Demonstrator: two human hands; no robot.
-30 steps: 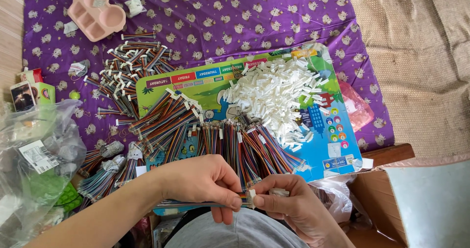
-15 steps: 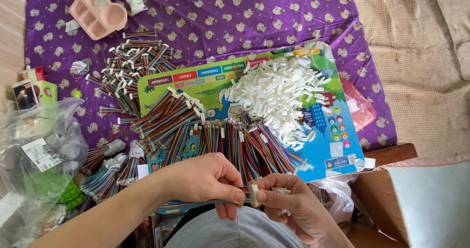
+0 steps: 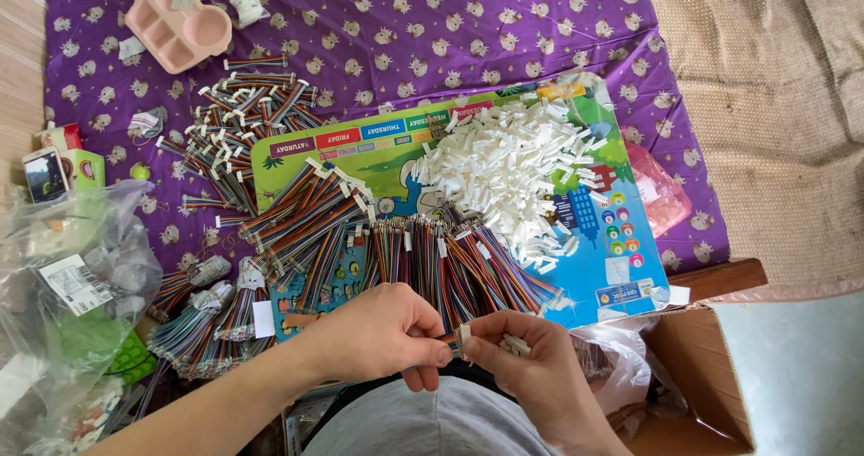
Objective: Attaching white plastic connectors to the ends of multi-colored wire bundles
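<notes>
Pinched between both hands: a ribbon cable end and a small white connector.

Left hand [image 3: 382, 334] grips the multicoloured ribbon cable [image 3: 447, 337] near its tip, right hand [image 3: 526, 366] presses the white connector [image 3: 465, 337] against it (fingertips nearly touching, low over the lap), with loose connectors [image 3: 513, 163] heaped within reach on the colourful board [image 3: 621, 231].

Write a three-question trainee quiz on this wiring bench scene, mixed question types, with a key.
1. True or false: the pile of white connectors lies on the colourful board.
2. What does the right hand pinch: A) a white connector on coloured wires, B) a phone, C) a pink tray?
3. Which colour is the cloth under everything?

Key: 1 true. 2 A; the left hand meets it at the wire end. 3 purple.
</notes>
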